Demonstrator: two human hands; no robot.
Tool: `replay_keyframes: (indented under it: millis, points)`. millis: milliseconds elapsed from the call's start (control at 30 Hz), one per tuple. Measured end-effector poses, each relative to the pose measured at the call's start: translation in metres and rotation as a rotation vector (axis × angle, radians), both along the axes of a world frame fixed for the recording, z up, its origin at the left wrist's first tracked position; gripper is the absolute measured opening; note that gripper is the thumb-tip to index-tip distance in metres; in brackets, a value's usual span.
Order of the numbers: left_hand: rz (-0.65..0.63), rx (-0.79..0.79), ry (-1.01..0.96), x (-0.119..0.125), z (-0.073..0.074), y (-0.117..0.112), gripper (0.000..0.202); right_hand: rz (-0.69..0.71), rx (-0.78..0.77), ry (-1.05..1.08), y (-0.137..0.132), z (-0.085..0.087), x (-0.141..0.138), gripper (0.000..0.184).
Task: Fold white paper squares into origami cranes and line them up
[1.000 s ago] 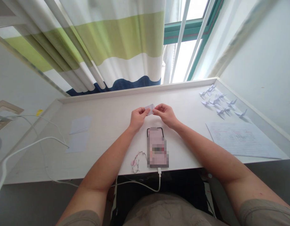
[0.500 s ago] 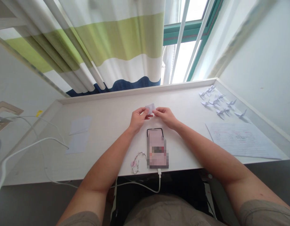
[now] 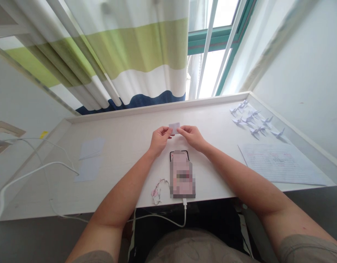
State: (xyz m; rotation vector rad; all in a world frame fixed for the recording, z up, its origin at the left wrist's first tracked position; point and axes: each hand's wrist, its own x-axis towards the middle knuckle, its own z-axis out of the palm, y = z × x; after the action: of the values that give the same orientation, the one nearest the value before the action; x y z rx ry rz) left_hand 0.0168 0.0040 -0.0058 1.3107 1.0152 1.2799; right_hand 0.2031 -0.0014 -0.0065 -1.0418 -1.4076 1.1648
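A small folded piece of white paper [image 3: 174,128] is held just above the white desk [image 3: 124,153], pinched from both sides. My left hand [image 3: 159,139] grips its left edge with thumb and fingertips. My right hand [image 3: 192,136] pinches its right edge the same way. Right below my hands a phone [image 3: 182,174] lies flat on the desk, plugged into a white cable [image 3: 168,218].
Several folded paper cranes [image 3: 252,120] sit at the far right corner, with a printed sheet [image 3: 280,162] in front of them. Blank paper squares [image 3: 90,157] lie at the left. A small charm bracelet [image 3: 157,188] rests beside the phone. White cables [image 3: 34,171] trail at the left; a curtain and window stand behind.
The paper piece has been turned and flattened a little between my fingertips. My hands stay in the same spot above the phone.
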Motion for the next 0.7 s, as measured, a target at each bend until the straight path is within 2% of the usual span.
replay_keyframes:
  millis: [100,200,300,433,567,700]
  points:
    - [0.014,0.033,0.005,0.0010,-0.0006,0.0005,0.048,-0.095,0.034,0.076,0.0041,-0.0037,-0.0004,0.050]
    - [-0.015,0.055,0.013,0.0021,0.0003,-0.0004,0.049,-0.027,0.020,0.162,0.0055,-0.0052,-0.0021,0.058]
    - [-0.019,0.070,0.039,0.0027,0.0032,-0.0029,0.048,0.038,0.006,0.166,0.0040,-0.0042,-0.0040,0.058]
    - [0.025,0.037,0.038,0.0035,0.0075,-0.0067,0.043,0.023,0.007,0.203,0.0022,-0.0011,-0.0050,0.054]
    - [-0.005,-0.003,-0.044,0.0047,0.0087,-0.0080,0.044,-0.034,-0.006,0.260,0.0032,0.0004,-0.0035,0.054]
    - [-0.016,-0.016,-0.053,0.0052,0.0079,-0.0070,0.042,-0.059,-0.018,0.226,0.0048,-0.0006,-0.0014,0.054]
